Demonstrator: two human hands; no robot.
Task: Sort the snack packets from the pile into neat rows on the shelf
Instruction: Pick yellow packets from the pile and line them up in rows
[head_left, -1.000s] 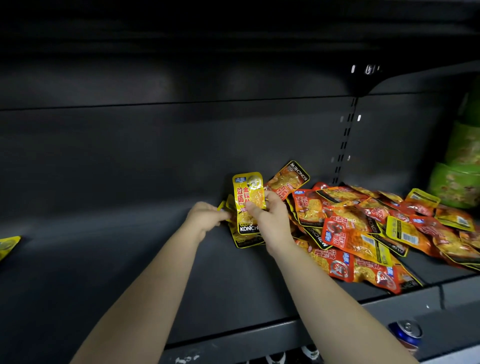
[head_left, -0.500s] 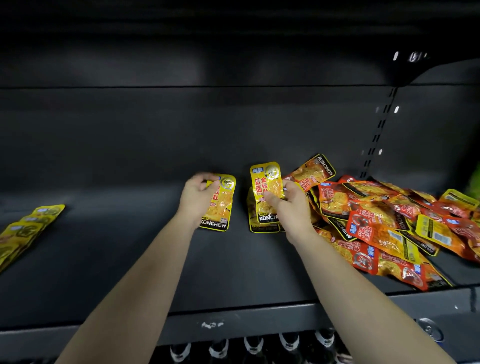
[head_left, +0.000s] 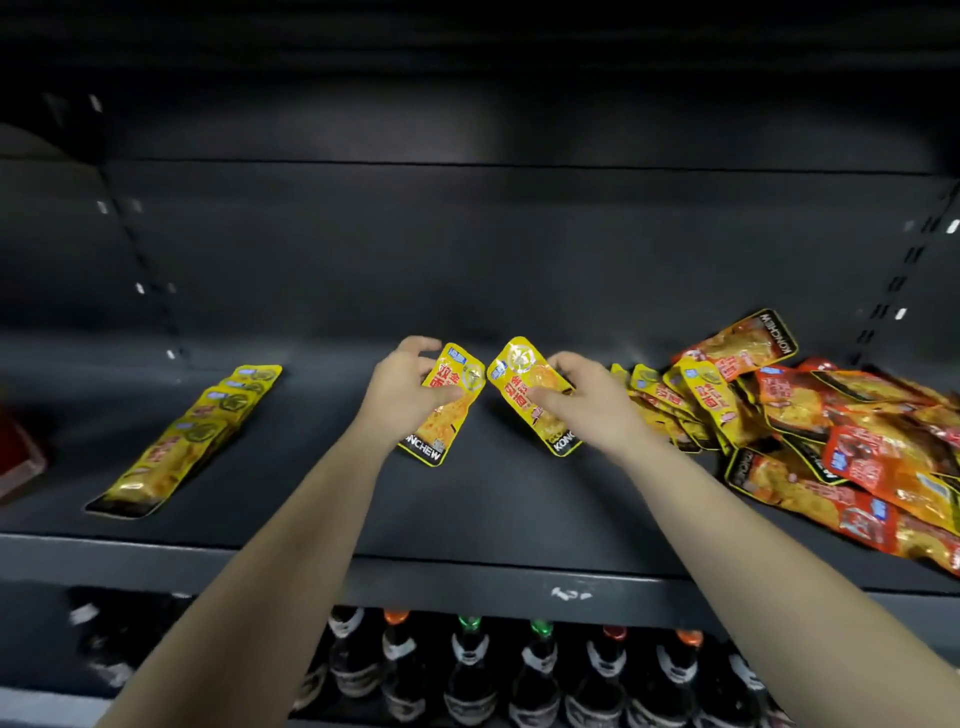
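Note:
A pile of snack packets (head_left: 841, 431), orange-red and yellow, lies on the right of the dark shelf (head_left: 498, 499). A neat overlapping row of yellow packets (head_left: 192, 441) runs along the shelf's left side. My left hand (head_left: 405, 389) grips one yellow packet (head_left: 447, 410) over the shelf's middle, tilted. My right hand (head_left: 587, 400) grips a second yellow packet (head_left: 530, 389) right beside it, just left of the pile. The two packets nearly touch at their top corners.
The shelf's front lip (head_left: 519, 577) runs across below my arms. Bottles (head_left: 467, 670) with coloured caps stand on the level underneath. A red object (head_left: 15, 457) sits at the far left edge. Slotted uprights (head_left: 893, 291) flank the back wall.
Both hands have moved left along the shelf, each with a yellow packet, away from the pile. The view has swung left, bringing the sorted yellow row fully into sight.

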